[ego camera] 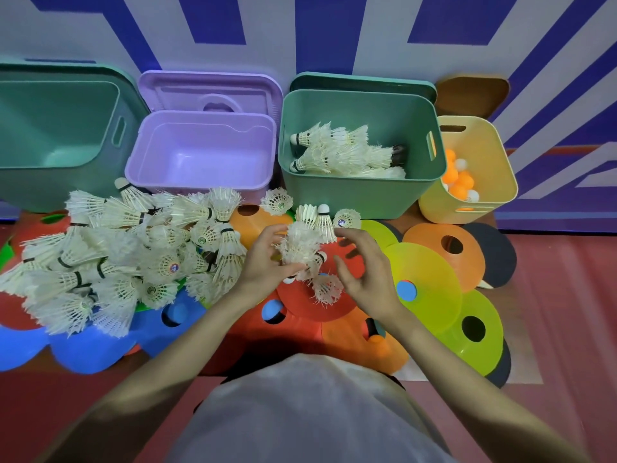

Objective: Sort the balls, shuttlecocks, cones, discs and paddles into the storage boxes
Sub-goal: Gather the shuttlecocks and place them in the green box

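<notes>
While left fingers [267,238] clutch white shuttlecocks [298,245], right fingers [350,252] spread beside them.

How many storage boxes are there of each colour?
Green boxes: 2, a big one at far left and one holding shuttlecocks
Purple box: 1
Yellow box: 1, with balls
Total: 4

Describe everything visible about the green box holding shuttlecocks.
The green plastic storage box stands upright and open, with rounded corners and slot handles in its sides. It sits between the purple plastic box and the yellow plastic box. White feather shuttlecocks lie piled inside. A matching lid leans behind it.
</notes>
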Demonstrator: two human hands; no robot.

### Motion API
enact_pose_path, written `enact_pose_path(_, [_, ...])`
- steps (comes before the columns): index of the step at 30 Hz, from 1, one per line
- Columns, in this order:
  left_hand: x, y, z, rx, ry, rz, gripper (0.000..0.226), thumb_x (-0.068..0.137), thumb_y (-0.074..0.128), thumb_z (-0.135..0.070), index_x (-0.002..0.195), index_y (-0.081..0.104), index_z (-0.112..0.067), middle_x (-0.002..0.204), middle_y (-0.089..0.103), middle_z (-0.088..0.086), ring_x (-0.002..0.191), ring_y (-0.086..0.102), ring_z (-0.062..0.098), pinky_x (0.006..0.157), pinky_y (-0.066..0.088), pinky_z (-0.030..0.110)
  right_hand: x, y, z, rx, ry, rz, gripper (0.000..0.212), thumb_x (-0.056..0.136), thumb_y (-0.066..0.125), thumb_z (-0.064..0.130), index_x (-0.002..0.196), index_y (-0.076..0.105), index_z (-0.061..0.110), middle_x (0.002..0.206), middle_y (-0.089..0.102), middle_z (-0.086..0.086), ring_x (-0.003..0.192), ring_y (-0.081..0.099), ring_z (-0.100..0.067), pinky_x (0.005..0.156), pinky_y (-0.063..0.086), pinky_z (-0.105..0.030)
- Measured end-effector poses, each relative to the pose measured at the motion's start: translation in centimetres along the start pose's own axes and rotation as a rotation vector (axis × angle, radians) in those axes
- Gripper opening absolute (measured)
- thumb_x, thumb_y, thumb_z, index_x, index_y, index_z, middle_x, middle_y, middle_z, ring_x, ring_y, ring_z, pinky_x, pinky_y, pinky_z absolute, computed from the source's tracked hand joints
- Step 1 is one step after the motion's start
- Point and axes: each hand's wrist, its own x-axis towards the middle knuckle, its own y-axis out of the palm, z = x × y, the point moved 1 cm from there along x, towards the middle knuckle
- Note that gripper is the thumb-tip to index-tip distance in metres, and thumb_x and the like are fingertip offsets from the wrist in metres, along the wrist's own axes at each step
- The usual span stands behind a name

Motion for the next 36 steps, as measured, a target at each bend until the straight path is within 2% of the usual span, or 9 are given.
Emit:
enact_pose_path(2, [0.0, -0.4, 0.3, 0.013, -0.015, -0.037, 0.072, 0.069, 0.083, -0.002, 0.129, 0.047, -0.022, 0.12, 0.047, 0.0, 0.11, 0.051, 0.016, 0.079, 0.048, 0.019, -0.5, 0.3, -1.6, -0.069, 0.101, 0.012, 0.031, 0.088, 0.059, 0.01, 0.119, 0.057, 0.01, 0.108, 0.059, -0.001, 0.094, 0.057, -0.017, 0.077, 0.05, -0.031])
enact_pose_path(5, [-0.1, -0.6, 0.5, 0.019, -0.02, -0.049, 0.072, 0.07, 0.082, -0.003, 0.13, 0.047, -0.02, 0.121, 0.045, -0.001, 0.111, 0.046, 0.016, 0.076, 0.044, 0.016, -1.1, 1.0, -4.2, -0.265, 0.267, 0.274, 0.037, 0.085, 0.069, 0.019, 0.119, 0.059, 0.01, 0.105, 0.06, -0.006, 0.097, 0.055, -0.023, 0.081, 0.049, -0.038])
enact_pose_path(9, [0.0, -0.7, 0.7, 0.007, -0.006, -0.09, 0.069, 0.072, 0.081, -0.001, 0.13, 0.047, -0.019, 0.118, 0.046, -0.005, 0.111, 0.045, 0.013, 0.074, 0.042, 0.014, -1.5, 2.1, -5.1, -0.404, 0.242, 0.452, 0.028, 0.086, 0.067, 0.024, 0.111, 0.065, 0.012, 0.101, 0.064, -0.006, 0.1, 0.055, -0.025, 0.08, 0.045, -0.035])
enact_pose_path(14, [-0.4, -0.7, 0.0, 0.142, 0.133, -0.104, 0.063, 0.075, 0.079, -0.003, 0.127, 0.049, -0.017, 0.109, 0.047, -0.026, 0.103, 0.054, 0.006, 0.083, 0.043, 0.009, -0.8, 2.4, -5.0, -0.434, 0.267, 0.409, 0.012, 0.089, 0.059, 0.017, 0.091, 0.07, 0.012, 0.092, 0.068, -0.004, 0.09, 0.057, -0.023, 0.068, 0.044, -0.034])
enact_pose_path(17, [-0.5, -1.0, -0.1, 0.218, 0.195, -0.095, 0.063, 0.075, 0.08, -0.007, 0.129, 0.049, -0.017, 0.113, 0.048, -0.026, 0.109, 0.05, 0.003, 0.094, 0.044, 0.021, -0.1, 1.6, -4.7, -0.41, 0.27, 0.347, 0.011, 0.085, 0.056, 0.014, 0.086, 0.066, 0.011, 0.086, 0.066, -0.006, 0.082, 0.059, -0.025, 0.062, 0.045, -0.035])
enact_pose_path(25, [-0.7, -1.1, 0.3, 0.349, 0.215, -0.081, 0.064, 0.076, 0.077, -0.002, 0.132, 0.049, -0.014, 0.123, 0.047, -0.011, 0.114, 0.044, 0.005, 0.102, 0.043, 0.034, 2.9, -2.9, -0.2, -0.011, 0.333, -0.153, 0.012, 0.095, 0.05, 0.011, 0.084, 0.051, 0.007, 0.068, 0.051, 0.001, 0.06, 0.044, -0.012, 0.055, 0.035, -0.028])
enact_pose_path(29, [-0.9, -0.7, -0.1, 0.383, 0.238, -0.07, 0.062, 0.077, 0.075, -0.002, 0.132, 0.049, -0.015, 0.121, 0.045, -0.014, 0.11, 0.041, -0.002, 0.099, 0.041, 0.026, 3.7, -2.6, 1.4, 0.139, 0.316, -0.104, 0.011, 0.092, 0.053, 0.004, 0.083, 0.056, 0.01, 0.066, 0.052, 0.007, 0.059, 0.045, -0.004, 0.054, 0.036, -0.018])
enact_pose_path(33, [-1.0, -0.3, -0.8, 0.422, 0.274, -0.044, 0.062, 0.076, 0.075, 0.0, 0.13, 0.05, -0.016, 0.123, 0.048, -0.012, 0.11, 0.042, -0.003, 0.098, 0.042, 0.024, 3.8, -1.1, 1.3, 0.077, 0.326, 0.008, 0.013, 0.09, 0.054, 0.004, 0.079, 0.057, 0.01, 0.065, 0.055, 0.008, 0.057, 0.05, -0.002, 0.054, 0.035, -0.013])
enact_pose_path(36, [-1.3, 0.1, -1.3, 0.438, 0.282, -0.007, 0.065, 0.074, 0.078, -0.003, 0.131, 0.05, -0.016, 0.119, 0.048, -0.014, 0.106, 0.043, -0.004, 0.091, 0.034, 0.003, 3.8, -0.1, 1.1, 0.03, 0.34, 0.059, 0.013, 0.087, 0.056, 0.002, 0.076, 0.056, 0.01, 0.064, 0.055, 0.007, 0.056, 0.05, -0.003, 0.054, 0.035, -0.013])
